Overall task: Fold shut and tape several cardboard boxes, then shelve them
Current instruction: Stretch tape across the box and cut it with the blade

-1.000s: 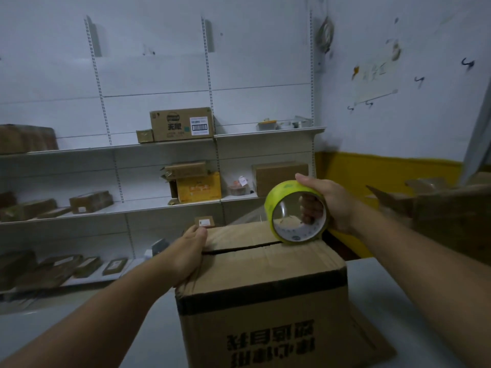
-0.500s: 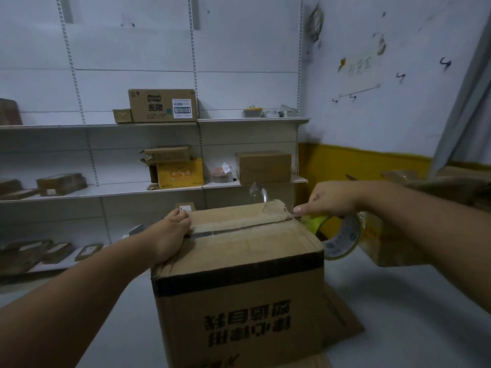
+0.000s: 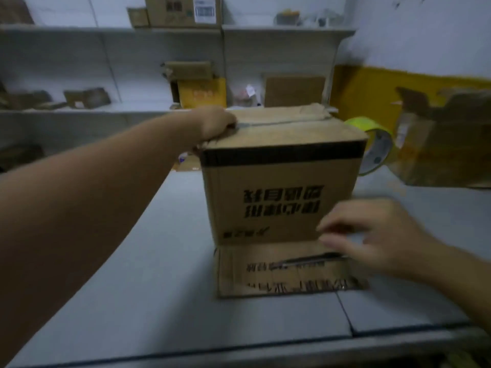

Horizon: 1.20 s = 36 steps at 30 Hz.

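A brown cardboard box [image 3: 281,192] with black print stands on the grey table [image 3: 148,293], its top flaps folded shut with a strip of tape along the seam. My left hand [image 3: 215,126] presses on the top's left end, over the tape. The yellow-green tape roll [image 3: 377,144] hangs at the box's upper right corner, free of either hand. Low on the right, my right hand [image 3: 372,235] is blurred, its fingers straight, over the right end of a dark slim tool [image 3: 305,261]. That tool lies on flat cardboard [image 3: 265,285] in front of the box.
A torn, open cardboard box [image 3: 446,144] stands on the table to the right, close to the tape roll. White wall shelves [image 3: 106,110] behind hold several boxes and packets. The table's front edge runs along the bottom of the view.
My right hand has let go of the tape roll and dropped to the front of the box, over the dark tool. My left hand stays on the box top. The view tilted down.
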{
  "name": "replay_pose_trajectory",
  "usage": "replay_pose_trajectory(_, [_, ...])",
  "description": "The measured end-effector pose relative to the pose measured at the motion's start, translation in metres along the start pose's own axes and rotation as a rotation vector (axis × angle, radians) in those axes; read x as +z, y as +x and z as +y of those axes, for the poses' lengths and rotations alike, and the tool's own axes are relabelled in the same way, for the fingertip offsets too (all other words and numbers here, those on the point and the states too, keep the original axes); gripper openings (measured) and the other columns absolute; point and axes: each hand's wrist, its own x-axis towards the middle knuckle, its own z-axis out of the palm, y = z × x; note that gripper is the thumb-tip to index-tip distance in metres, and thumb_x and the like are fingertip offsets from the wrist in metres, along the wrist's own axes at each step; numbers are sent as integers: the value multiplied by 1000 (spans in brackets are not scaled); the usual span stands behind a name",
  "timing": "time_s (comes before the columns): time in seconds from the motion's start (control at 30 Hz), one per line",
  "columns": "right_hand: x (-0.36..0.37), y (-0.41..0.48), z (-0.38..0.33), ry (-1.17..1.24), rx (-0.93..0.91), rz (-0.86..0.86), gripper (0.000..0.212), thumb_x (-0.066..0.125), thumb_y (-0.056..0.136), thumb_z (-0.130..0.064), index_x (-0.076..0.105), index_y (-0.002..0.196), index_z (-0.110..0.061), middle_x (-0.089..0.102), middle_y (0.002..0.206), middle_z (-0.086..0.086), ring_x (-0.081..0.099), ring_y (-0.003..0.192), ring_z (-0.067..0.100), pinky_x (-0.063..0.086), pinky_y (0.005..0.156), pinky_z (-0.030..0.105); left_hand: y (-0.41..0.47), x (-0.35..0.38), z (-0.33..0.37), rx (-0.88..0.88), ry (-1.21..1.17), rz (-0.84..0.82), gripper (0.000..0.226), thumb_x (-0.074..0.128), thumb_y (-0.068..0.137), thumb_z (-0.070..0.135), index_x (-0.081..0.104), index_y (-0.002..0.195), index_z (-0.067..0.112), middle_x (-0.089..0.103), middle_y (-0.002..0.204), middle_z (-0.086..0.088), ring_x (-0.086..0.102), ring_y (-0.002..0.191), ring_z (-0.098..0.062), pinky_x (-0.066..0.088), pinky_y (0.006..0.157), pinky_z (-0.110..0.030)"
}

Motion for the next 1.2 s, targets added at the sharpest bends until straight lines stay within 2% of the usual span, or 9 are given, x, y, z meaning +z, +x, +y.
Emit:
replay_pose_trajectory(0.1, [45, -21, 3, -24, 135, -251, 18, 62, 85, -40, 69, 99, -32, 55, 94, -22, 49, 90, -4, 44, 77, 19, -5, 1, 0, 8, 25, 48, 37, 37, 97, 43, 56, 111, 15, 58, 97, -7, 55, 87, -20, 36, 60, -28])
replay_pose_trajectory(0.37, [51, -41, -5, 111, 259, 103, 12, 49, 93, -29, 59, 86, -28, 57, 79, -15, 55, 77, 4, 44, 64, 20, -38, -7, 11, 493, 41, 824, 23, 40, 99, 24, 60, 105, 14, 60, 96, -4, 55, 88, -16, 36, 70, -20])
replay_pose_trajectory(0.47, [28, -33, -18, 432, 379, 529, 15, 43, 93, -27, 54, 84, -23, 62, 73, -6, 56, 57, 9, 44, 51, 19, -73, 12, 38, 643, -56, 579, 32, 55, 92, 28, 53, 124, 24, 57, 111, 7, 54, 97, -5, 44, 82, -17])
replay_pose_trajectory(0.57, [-6, -3, -31, 599, 292, 757, 18, 37, 98, -27, 49, 86, -30, 58, 65, -8, 51, 52, 9, 43, 49, 21, -78, 46, 49, 558, 378, 181, 75, 68, 80, 43, 30, 143, 29, 41, 143, 5, 39, 130, -15, 35, 106, -40])
replay_pose_trajectory(0.7, [-53, 33, -31, 544, 264, 838, 18, 33, 98, -26, 45, 85, -28, 58, 63, -8, 52, 54, 7, 42, 47, 18, -58, 47, 29, 565, 485, 185, 59, 66, 82, 40, 40, 135, 35, 55, 125, 8, 47, 98, -7, 41, 80, -27])
replay_pose_trajectory(0.9, [-93, 76, 6, 366, 534, 704, 29, 34, 102, -24, 48, 77, -28, 63, 94, 1, 58, 92, 16, 52, 75, 35, -61, -4, -22, 723, 422, 77, 64, 67, 77, 32, 41, 134, 43, 50, 136, 15, 44, 125, -9, 41, 103, -35])
replay_pose_trajectory(1.0, [-80, 93, 17, 231, 550, 529, 26, 35, 100, -30, 51, 79, -28, 64, 103, 5, 59, 92, 23, 52, 79, 47, -58, -27, -65, 732, 421, 308, 61, 73, 73, 19, 50, 126, 37, 55, 134, 7, 45, 130, -20, 35, 108, -48])
replay_pose_trajectory(1.07, [-59, 109, 16, 103, 518, 365, 21, 36, 100, -26, 50, 85, -21, 62, 98, 8, 54, 80, 23, 44, 65, 34, -60, -23, -77, 538, 328, 470, 56, 70, 79, 12, 48, 126, 34, 54, 135, 1, 45, 130, -23, 38, 107, -49])
replay_pose_trajectory(1.2, [-9, 132, 10, 171, 476, 358, 18, 37, 100, -17, 44, 83, -16, 64, 93, 1, 56, 84, 21, 32, 62, 30, -114, 22, -63, 583, -209, 781, 24, 55, 85, 20, 57, 105, 33, 56, 115, 8, 46, 108, 2, 42, 93, -19])
